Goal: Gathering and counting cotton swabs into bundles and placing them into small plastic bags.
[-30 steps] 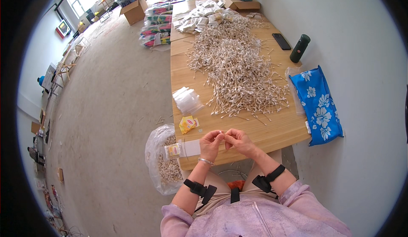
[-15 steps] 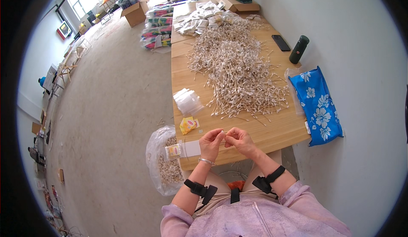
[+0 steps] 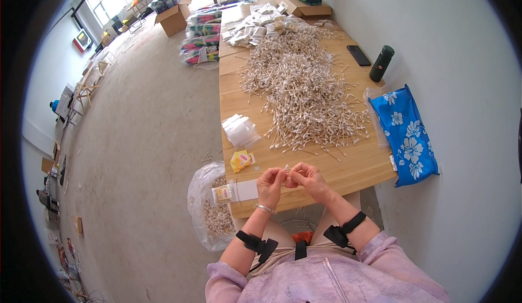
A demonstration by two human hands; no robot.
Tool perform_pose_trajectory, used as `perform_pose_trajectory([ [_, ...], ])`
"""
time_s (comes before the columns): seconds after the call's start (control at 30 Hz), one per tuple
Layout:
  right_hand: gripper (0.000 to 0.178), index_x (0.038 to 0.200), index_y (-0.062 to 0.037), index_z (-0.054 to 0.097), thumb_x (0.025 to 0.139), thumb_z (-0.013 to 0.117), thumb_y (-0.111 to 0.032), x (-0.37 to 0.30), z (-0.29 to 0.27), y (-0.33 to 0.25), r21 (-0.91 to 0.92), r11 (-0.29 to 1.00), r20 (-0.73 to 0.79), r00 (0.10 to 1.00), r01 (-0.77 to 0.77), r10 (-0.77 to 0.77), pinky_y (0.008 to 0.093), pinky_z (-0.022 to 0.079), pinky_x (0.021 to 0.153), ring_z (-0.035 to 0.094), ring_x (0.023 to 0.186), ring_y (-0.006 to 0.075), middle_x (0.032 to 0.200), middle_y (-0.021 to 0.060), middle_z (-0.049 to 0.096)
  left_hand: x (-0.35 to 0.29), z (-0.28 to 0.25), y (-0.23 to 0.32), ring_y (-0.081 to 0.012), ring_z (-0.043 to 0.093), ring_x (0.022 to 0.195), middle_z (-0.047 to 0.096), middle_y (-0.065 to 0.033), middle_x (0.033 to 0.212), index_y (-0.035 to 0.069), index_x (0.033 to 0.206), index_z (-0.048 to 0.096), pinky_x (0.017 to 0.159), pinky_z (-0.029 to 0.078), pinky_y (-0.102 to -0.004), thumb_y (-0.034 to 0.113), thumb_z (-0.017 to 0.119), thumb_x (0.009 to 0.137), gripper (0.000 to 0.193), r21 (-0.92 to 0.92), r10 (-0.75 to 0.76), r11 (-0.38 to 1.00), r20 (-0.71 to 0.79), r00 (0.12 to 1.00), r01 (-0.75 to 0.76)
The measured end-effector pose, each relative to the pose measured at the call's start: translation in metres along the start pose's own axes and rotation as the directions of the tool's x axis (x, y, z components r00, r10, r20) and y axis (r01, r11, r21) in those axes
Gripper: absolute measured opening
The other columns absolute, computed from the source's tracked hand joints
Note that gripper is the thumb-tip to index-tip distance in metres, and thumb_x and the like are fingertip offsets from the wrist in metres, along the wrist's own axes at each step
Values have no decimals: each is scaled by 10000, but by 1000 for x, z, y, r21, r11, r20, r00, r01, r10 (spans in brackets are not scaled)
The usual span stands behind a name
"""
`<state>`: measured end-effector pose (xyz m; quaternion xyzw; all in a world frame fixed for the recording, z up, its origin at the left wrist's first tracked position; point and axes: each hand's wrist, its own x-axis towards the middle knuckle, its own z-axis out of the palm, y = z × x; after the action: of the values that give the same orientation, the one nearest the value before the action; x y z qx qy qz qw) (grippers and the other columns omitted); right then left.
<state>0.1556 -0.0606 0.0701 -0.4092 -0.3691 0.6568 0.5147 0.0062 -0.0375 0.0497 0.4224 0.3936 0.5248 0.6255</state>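
Note:
Close together over the table's near edge, both hands are pinched around a few cotton swabs (image 3: 286, 168); the fingers hide most of them. My left hand (image 3: 269, 187) grips them from the left, and my right hand (image 3: 308, 181) from the right. Just left of my left hand lies a white strip (image 3: 247, 190), beside a small clear packet of cotton swabs with a yellow label (image 3: 222, 195) at the table edge. Yellow printed cards (image 3: 241, 160) and a stack of clear plastic bags (image 3: 240, 130) lie farther up. A big heap of loose cotton swabs (image 3: 307, 85) spreads beyond my hands.
Filled packets (image 3: 261, 24) pile up at the far end, before a cardboard box (image 3: 309, 10). Along the right wall are a phone (image 3: 359, 55), a dark green bottle (image 3: 381, 63) and a blue flowered pack (image 3: 406, 137). A plastic sack of swabs (image 3: 217, 221) stands at lower left.
My hands stay in nearly the same place, with only a slight shift of the fingers around the cotton swabs. Nothing else has visibly moved.

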Motion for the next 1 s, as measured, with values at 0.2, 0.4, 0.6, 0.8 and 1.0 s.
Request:
perform_pose_trajectory([
  [0.2, 127, 926, -39, 602, 920, 580, -164, -1, -14, -2, 72, 997, -36, 999, 0, 3, 239, 512, 657, 633, 714, 115, 779, 55, 661, -19, -31, -13, -93, 562, 640, 620, -7, 707, 21, 893, 626, 600, 471, -247, 157, 645, 839, 148, 604, -408, 771, 229, 884, 199],
  [0.4, 110, 898, -35, 635, 898, 615, -144, -2, -22, -5, 4, 1000, -85, 996, 26, -26, 220, 475, 636, 566, 671, 74, 764, 35, 649, -34, -27, 8, -149, 565, 626, 619, -38, 696, 86, 918, 661, 609, 471, -290, 157, 620, 825, 125, 856, -571, 496, 447, 688, -144],
  [0.6, 127, 895, -13, 638, 872, 650, -138, -4, -16, -2, -169, 985, -97, 994, 35, -52, 208, 455, 646, 545, 697, 61, 777, 19, 633, -6, -14, 16, -94, 576, 733, 653, -33, 855, 44, 1067, 647, 668, 480, -241, 189, 590, 907, 223, 520, -357, 834, 256, 898, 184],
  [0.8, 134, 903, -13, 653, 867, 660, -142, -8, -7, -2, -191, 981, -43, 998, 32, -41, 200, 463, 664, 550, 744, 40, 809, -9, 632, -2, 9, 23, -71, 588, 757, 672, -41, 867, -2, 995, 660, 671, 489, -220, 168, 622, 898, 199, 214, -39, 977, 104, 994, 16],
  [1.0, 150, 899, -19, 630, 882, 644, -167, -10, -1, -2, -132, 991, -11, 1000, 18, -19, 193, 465, 615, 562, 691, 40, 781, -16, 623, -1, 2, 10, -71, 589, 740, 665, -41, 874, -21, 978, 648, 664, 489, -197, 127, 651, 872, 182, 133, -73, 989, 72, 995, 63],
])
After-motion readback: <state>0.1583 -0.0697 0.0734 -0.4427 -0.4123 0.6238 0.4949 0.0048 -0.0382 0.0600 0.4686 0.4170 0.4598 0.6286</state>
